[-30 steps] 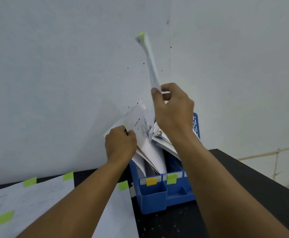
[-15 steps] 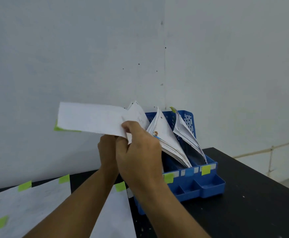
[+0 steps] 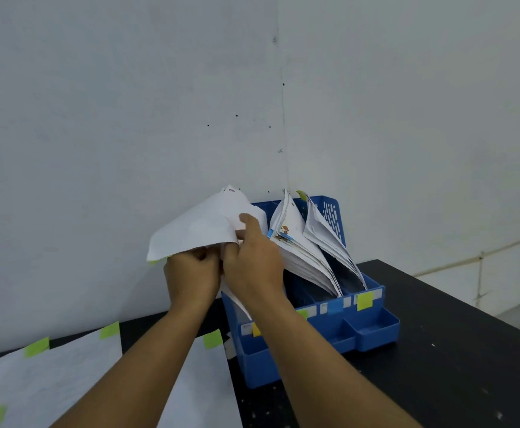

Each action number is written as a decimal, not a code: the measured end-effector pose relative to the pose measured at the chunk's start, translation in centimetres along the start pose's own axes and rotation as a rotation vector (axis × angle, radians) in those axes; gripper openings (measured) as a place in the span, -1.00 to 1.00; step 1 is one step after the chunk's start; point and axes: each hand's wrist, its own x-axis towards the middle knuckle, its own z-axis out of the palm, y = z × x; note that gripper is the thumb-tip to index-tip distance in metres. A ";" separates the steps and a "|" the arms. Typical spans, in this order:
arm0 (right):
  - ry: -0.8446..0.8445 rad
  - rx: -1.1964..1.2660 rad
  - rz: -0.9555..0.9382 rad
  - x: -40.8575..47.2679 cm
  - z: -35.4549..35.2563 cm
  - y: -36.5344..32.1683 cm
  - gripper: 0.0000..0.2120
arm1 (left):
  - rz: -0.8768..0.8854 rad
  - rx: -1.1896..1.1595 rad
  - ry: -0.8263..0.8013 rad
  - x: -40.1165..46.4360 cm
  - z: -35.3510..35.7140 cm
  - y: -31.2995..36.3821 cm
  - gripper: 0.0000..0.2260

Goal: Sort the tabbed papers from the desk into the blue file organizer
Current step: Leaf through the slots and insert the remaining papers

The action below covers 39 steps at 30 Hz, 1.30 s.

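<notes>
Fingers of both hands clamp one white sheet (image 3: 203,230) over the leftmost slot of the blue organizer (image 3: 373,329): left hand (image 3: 190,276) grips its lower edge, fingertips tucked out of sight; right hand (image 3: 252,261) pinches beside it, thumb on top. Sheet's green tab barely shows under the left corner. Organizer's left wall hidden behind the forearms. Left of the organizer, tabbed papers (image 3: 48,378) lie on the black bench (image 3: 456,350), cut off by the frame.

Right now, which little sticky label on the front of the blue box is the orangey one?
The orange-yellow sticky label on the blue plastic file organizer, nearest the papers; the others are yellow-green.
</notes>
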 end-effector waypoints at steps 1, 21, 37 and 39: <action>-0.003 0.050 0.010 0.1 0.3 0.5 -0.59 | 0.014 -0.016 0.012 0.3 0.2 -0.2 -0.89; -0.273 -0.047 0.029 -1.5 0.5 7.7 -0.53 | 0.159 0.017 -0.003 0.6 0.5 -1.5 -0.55; -0.200 -0.320 0.185 -1.2 -3.0 7.4 -0.77 | 0.367 0.513 -0.151 0.0 1.5 -1.4 -0.47; -0.042 -0.329 0.143 -1.6 -3.4 8.6 -0.84 | 0.357 0.539 -0.152 0.0 1.7 -1.5 -0.47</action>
